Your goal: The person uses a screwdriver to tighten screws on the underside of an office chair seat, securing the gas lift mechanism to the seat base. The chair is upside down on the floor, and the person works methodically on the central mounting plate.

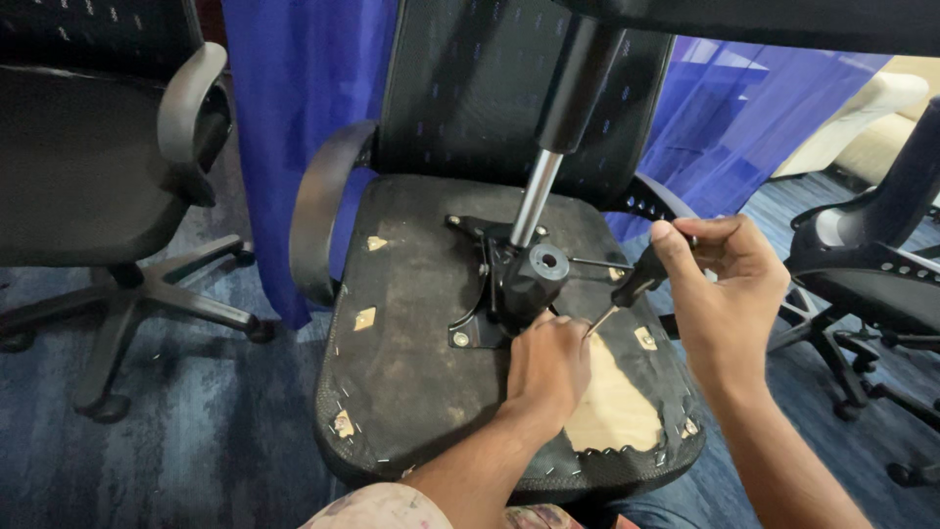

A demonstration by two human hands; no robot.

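A person works on the underside of an upturned office chair seat point(421, 392), its black fabric stapled around the edge and torn open near the front to bare pale wood point(612, 402). The right hand point(725, 294) has its fingers closed around the black handle of a screwdriver point(634, 286), whose thin shaft slants down to the seat base just beside the left hand point(548, 367). That left hand rests knuckles-up on the seat, fingers curled against the foot of the black metal tilt mechanism point(519, 279); whether it grips anything cannot be told. The mechanism sits bolted at the middle of the seat, with a gas lift cylinder point(548, 167) rising from it at a slant toward the top of the frame. A grey armrest point(318, 211) curves at the seat's left side. Other office chairs point(88, 167) stand on blue carpet point(196, 431) to either side, and a blue curtain point(294, 118) hangs behind.
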